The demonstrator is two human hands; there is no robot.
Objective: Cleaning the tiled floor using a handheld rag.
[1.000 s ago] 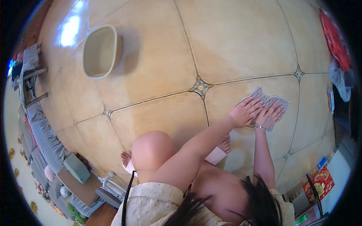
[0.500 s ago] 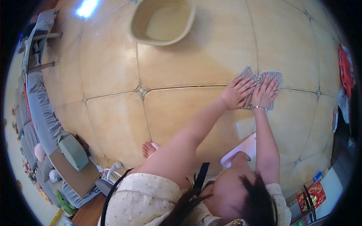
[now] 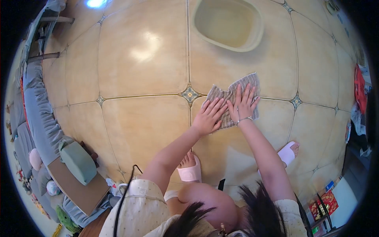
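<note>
A brown striped cloth (image 3: pixel 225 118) lies spread and a little rumpled on the tiled floor, over a tile seam just right of a patterned diamond inset (image 3: pixel 190 94). My left hand (image 3: pixel 210 117) presses on its left part, with the fingers stretched out flat and pointing up and right. Beside it, my right hand (image 3: pixel 242 106) rests flat on the right part, fingers spread, a thin bracelet (image 3: pixel 244 119) at the wrist. Neither hand grips the cloth. Farther off, past the cloth, stands a cream basin (image 3: pixel 241 49) with cloudy water in it.
My feet in pink slippers (image 3: pixel 190 173) stand on either side below my arms. At the left are a grey-blue sofa (image 3: pixel 36 94), a green box-shaped thing (image 3: pixel 79 162) and a brown board (image 3: pixel 75 185). A red bag (image 3: pixel 360 89) hangs at the right edge.
Both hands have slid the cloth left along the seam, off the inset on its right. My view has shifted too, so the basin appears farther right. Both hands stay flat on the cloth.
</note>
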